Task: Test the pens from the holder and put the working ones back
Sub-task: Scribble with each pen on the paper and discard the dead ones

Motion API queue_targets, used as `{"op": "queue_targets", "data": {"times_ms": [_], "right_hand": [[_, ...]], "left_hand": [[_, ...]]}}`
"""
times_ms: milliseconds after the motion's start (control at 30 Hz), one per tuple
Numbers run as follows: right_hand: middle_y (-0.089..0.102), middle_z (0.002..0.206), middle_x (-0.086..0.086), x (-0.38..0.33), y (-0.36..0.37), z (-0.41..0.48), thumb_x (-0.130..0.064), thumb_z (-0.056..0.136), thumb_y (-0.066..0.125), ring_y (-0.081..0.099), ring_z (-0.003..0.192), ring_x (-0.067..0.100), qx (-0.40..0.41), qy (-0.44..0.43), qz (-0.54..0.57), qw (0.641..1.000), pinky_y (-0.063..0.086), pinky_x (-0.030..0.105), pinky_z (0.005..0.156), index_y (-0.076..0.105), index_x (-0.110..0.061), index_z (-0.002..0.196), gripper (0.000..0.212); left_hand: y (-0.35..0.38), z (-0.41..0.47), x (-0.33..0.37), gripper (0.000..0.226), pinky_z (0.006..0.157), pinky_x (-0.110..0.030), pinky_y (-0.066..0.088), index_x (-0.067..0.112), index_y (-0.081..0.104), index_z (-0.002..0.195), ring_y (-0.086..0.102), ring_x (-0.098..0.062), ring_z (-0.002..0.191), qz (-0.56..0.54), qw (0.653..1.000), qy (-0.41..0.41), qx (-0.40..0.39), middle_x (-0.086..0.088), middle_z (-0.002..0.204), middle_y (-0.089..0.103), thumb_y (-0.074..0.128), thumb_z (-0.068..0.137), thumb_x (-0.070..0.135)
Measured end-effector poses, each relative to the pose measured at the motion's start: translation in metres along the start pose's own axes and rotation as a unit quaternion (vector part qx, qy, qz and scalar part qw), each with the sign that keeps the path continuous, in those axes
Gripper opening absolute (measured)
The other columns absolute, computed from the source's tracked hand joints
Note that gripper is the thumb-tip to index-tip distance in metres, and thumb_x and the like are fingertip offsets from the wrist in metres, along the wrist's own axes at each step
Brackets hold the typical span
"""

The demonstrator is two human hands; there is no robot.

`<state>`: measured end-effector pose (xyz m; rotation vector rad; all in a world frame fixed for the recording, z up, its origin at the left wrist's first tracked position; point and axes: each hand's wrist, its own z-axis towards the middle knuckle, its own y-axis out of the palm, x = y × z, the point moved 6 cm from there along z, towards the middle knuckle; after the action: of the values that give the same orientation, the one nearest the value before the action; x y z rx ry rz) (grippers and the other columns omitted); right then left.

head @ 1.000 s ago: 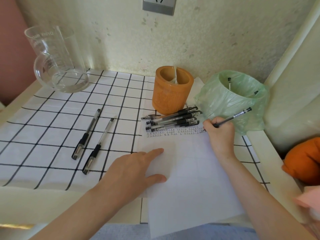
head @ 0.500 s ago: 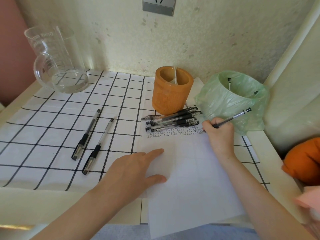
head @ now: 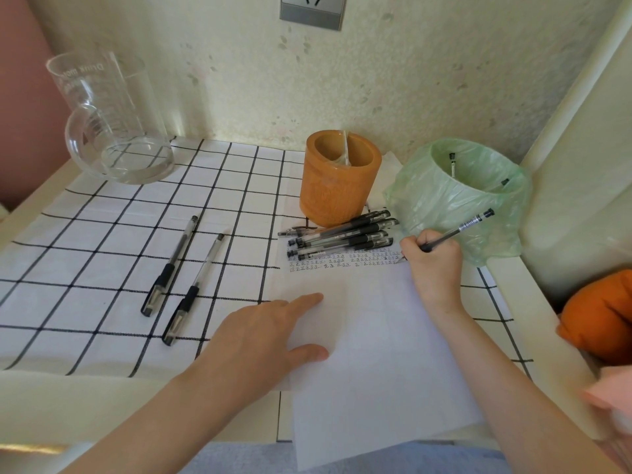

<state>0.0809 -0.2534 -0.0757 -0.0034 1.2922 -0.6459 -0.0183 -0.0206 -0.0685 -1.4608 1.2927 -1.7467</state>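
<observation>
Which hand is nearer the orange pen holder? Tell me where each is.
Right. The right hand, gripping a pen, is just right of the orange pen holder; the left hand rests on the paper, farther off.

cream table (head: 85, 405) carries a white black-gridded cloth (head: 102, 268); a paper sheet (head: 376, 371) overlaps both.

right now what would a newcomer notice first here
First, the right hand gripping a black pen, its tip on the white paper at the end of rows of small test marks, while the left hand presses flat on the sheet's left edge. Behind the marks a bunch of black pens lies in front of the orange holder, with a green-bagged bin to its right and two pens apart on the checked cloth.
</observation>
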Motion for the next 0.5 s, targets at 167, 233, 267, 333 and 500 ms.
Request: {"op": "queue_targets", "data": {"times_ms": [167,233,267,333,500], "right_hand": [[0.026,0.041,-0.010,-0.002,0.000,-0.001,0.006,0.077,0.057,0.021,0.046,0.005,-0.013,-0.004,0.010,1.000,0.020,0.016,0.044,0.029,-0.016,0.051,0.044],[0.028,0.042,-0.010,0.000,0.000,0.000,0.005,0.077,0.057,0.023,0.046,0.004,-0.015,0.000,0.008,1.000,0.021,0.017,0.044,0.031,-0.014,0.051,0.042],[0.031,0.046,-0.009,0.001,-0.001,0.000,0.004,0.078,0.058,0.025,0.048,0.004,-0.016,0.004,0.005,1.000,0.023,0.018,0.046,0.034,-0.010,0.051,0.039],[0.042,0.050,0.003,0.003,-0.002,0.003,0.001,0.080,0.058,0.035,0.050,0.006,-0.017,0.022,0.007,1.000,0.029,0.022,0.050,0.043,0.002,0.055,0.030],[0.040,0.038,-0.009,-0.028,-0.006,0.000,-0.015,0.090,0.061,0.037,0.040,0.004,-0.038,0.016,0.103,0.994,0.032,0.018,0.048,0.050,0.009,0.064,0.037]], "left_hand": [[0.000,0.000,0.000,0.066,0.085,-0.021,0.040,0.049,0.015,0.140,0.052,-0.007,0.104,0.003,1.000,-0.005,-0.002,0.014,0.109,0.053,0.043,0.083,0.064],[0.000,0.001,0.000,0.066,0.085,-0.021,0.040,0.049,0.015,0.140,0.052,-0.007,0.103,0.000,1.000,-0.007,-0.001,0.014,0.107,0.053,0.044,0.083,0.064],[0.000,0.001,0.000,0.066,0.086,-0.021,0.040,0.049,0.016,0.140,0.052,-0.007,0.103,0.001,1.000,-0.007,0.000,0.013,0.106,0.053,0.044,0.083,0.064],[0.000,0.001,0.000,0.066,0.086,-0.021,0.041,0.049,0.015,0.141,0.053,-0.008,0.102,0.004,1.000,-0.007,-0.003,0.013,0.105,0.052,0.044,0.083,0.064],[-0.002,0.000,0.001,0.069,0.079,-0.018,0.038,0.047,0.013,0.142,0.053,-0.007,0.100,0.002,1.000,-0.013,-0.003,0.015,0.096,0.047,0.044,0.083,0.064]]}}
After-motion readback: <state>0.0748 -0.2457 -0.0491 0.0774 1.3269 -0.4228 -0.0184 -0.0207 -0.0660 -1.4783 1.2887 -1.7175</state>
